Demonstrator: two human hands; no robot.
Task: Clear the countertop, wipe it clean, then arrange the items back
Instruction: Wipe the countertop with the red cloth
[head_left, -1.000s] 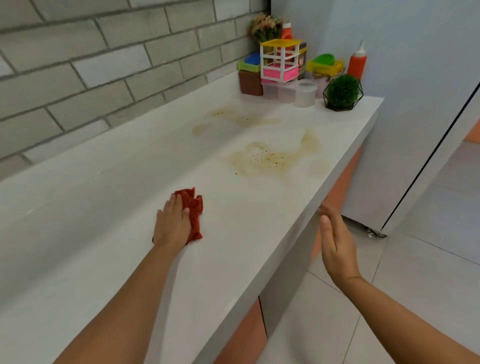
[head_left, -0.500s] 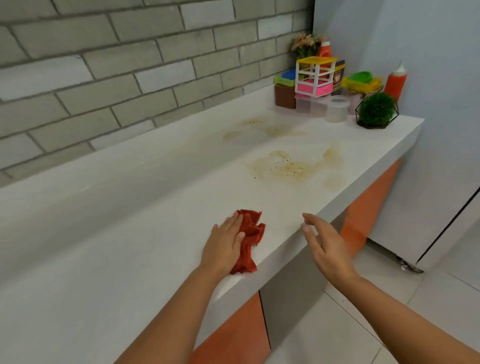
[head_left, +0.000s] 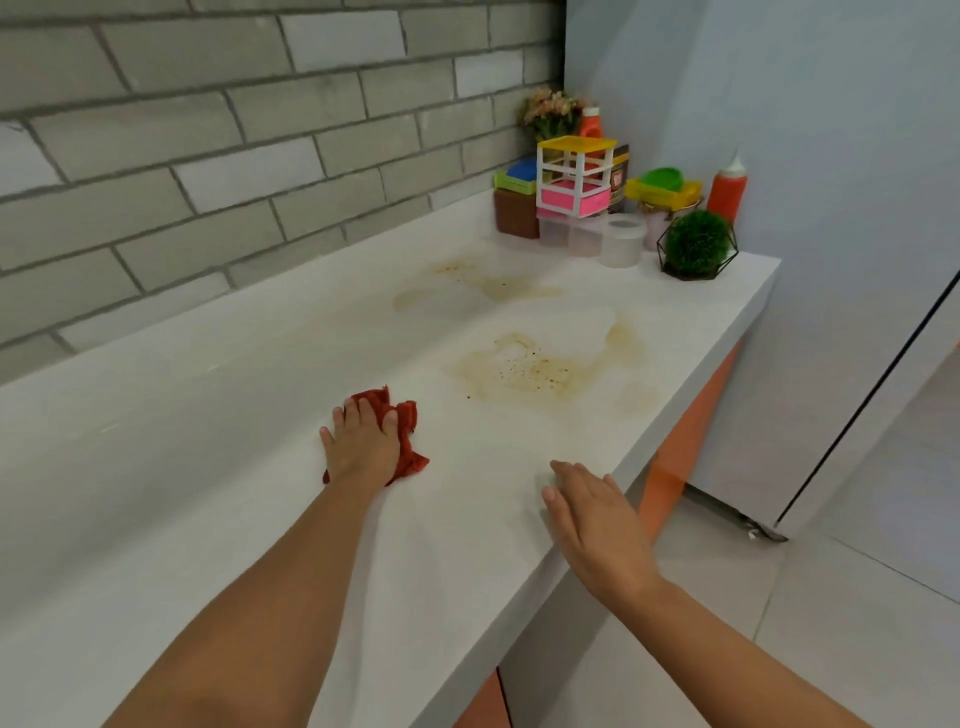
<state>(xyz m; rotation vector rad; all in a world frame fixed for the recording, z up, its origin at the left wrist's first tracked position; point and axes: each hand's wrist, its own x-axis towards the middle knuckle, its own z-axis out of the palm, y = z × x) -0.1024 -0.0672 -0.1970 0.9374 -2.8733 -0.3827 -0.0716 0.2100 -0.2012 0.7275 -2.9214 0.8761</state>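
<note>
Head view, left hand: the left hand (head_left: 363, 447) lies palm down on a bunched red cloth (head_left: 408, 415), its fingers laid almost straight over it and pressing it to the counter (head_left: 208, 467); it is not wrapped round the cloth.
Red cloth: under that palm, with folds showing past the fingertips and on the side toward the right hand.
Right hand: the right hand (head_left: 597, 525) is flat, fingers straight and together, palm down over the counter's front edge, holding nothing. Whether it touches the surface I cannot tell.
Gap between hands: the two are apart, bare white counter between them.
Near stain: a brownish speckled stain (head_left: 530, 369) lies beyond the left hand's fingertips, ahead of the right hand, not touching the cloth.
Far stain: a paler stain (head_left: 483, 283) lies farther ahead, nearer the brick wall (head_left: 208, 156).
Far corner: well beyond both hands stands a cluster of things, among them a small drawer rack (head_left: 574, 176) with a yellow top and a pink drawer, a brown box (head_left: 515, 213), a translucent round jar (head_left: 621, 241), a green ball plant (head_left: 696, 244) in a black wire frame, a red squeeze bottle (head_left: 727, 189) and a bunch of flowers (head_left: 550, 111).
Below the right hand: an orange cabinet front (head_left: 685, 441) under the counter, and a pale tiled floor (head_left: 857, 623).
</note>
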